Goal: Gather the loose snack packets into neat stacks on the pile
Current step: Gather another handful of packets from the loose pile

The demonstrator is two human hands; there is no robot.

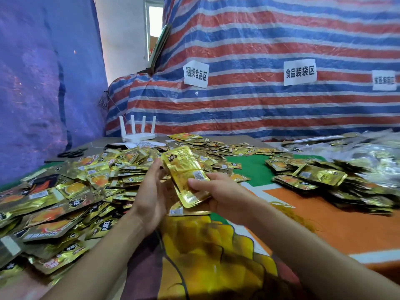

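— Where's the stack of packets (186, 178)?
— Held above the desk (324, 215), at the edge of the loose packets (65, 191) heaped on the left. The right hand (218, 192) clamps it with the thumb on top; the other digits are hidden beneath.
— And the left hand (150, 191)?
— Its fingers (155, 169) are straight and together, flat against the stack's left edge.
— What's on the right?
— Tidier packet stacks (311, 177), probably banded, though blur makes that hard to tell. The far ones run out of frame. A white router (138, 133) and scissors (72, 153) sit behind the heap.
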